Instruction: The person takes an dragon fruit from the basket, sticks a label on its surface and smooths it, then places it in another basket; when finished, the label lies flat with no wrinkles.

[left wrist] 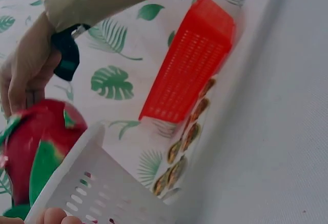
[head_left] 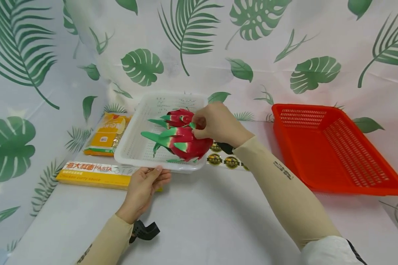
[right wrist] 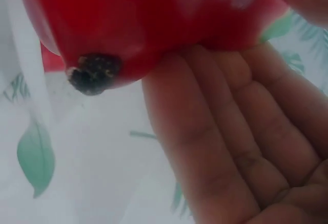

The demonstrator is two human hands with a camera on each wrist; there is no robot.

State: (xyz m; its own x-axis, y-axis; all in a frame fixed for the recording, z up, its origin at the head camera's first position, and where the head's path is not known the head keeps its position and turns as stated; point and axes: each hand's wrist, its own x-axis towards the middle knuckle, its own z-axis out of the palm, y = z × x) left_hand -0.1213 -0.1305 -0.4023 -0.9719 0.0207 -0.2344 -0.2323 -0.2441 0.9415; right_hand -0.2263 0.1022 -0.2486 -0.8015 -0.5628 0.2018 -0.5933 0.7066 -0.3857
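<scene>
The right hand's (head_left: 215, 123) grip is closed on a dragon fruit (head_left: 189, 146), thumb on one side and fingers on the other. Its wrist bends downward, and the forearm reaches in from the lower right in a beige sleeve (head_left: 275, 176) with dark lettering too small to read. The fruit is glossy red with green-tipped scales, pale where the colours meet; the right wrist view shows a rough dark stub at one end. It is over the white basket (head_left: 182, 168), partly higher than the rim; whether it touches the basket floor cannot be told. A second dragon fruit (head_left: 179, 118) lies just behind it.

The left hand (head_left: 142, 186) pinches the basket's near rim, thumb on top.

Left of the basket, a box (head_left: 96, 176) reads "意大利面 PASTA" and "Chicken curry sauce"; behind it lies an orange-yellow packet (head_left: 106, 134), its print too small to read. Rightward on the surface (head_left: 219, 221) are round black-and-gold stickers (head_left: 232, 162), illegible, then a red basket (head_left: 325, 158).
</scene>
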